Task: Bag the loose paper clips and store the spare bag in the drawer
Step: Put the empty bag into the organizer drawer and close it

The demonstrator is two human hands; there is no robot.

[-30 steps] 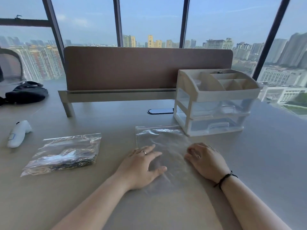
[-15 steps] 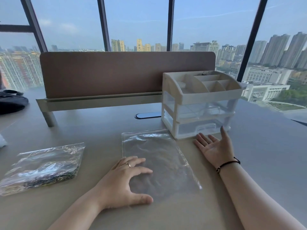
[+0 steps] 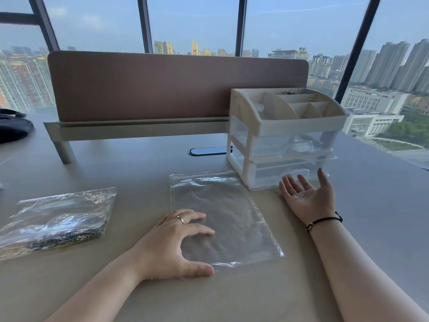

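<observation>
The spare bag [image 3: 222, 219], a flat, clear plastic zip pouch with nothing inside it, lies on the grey desk [image 3: 371, 228] in front of us, its sealed edge towards the organiser. Our left hand [image 3: 176, 242] rests palm-down on its near left corner, fingers spread and straight, thumb pressed along the bag's near edge; a thin ring sits on one finger. Our right hand [image 3: 308, 196] is turned palm-up, fingers straight and relaxed, holding nothing, its fingertips just in front of the lower drawer [image 3: 285, 175].

That clear drawer belongs to a white plastic desk organiser [image 3: 283, 126] with open compartments on top and two see-through drawers below; both drawers look closed. A black cord bracelet [image 3: 325, 220] circles our right wrist.

Well to the left, a second clear bag filled with gold and dark paper clips [image 3: 58, 219] lies on the desk, apart from both hands. Behind everything stands a brown felt divider panel [image 3: 176, 87] on a grey rail, with an oval cable port [image 3: 206, 151] in the desk below it. A dark bag [image 3: 14, 126] sits at the far left edge.

We can read no brand, label or writing on any of these things.
</observation>
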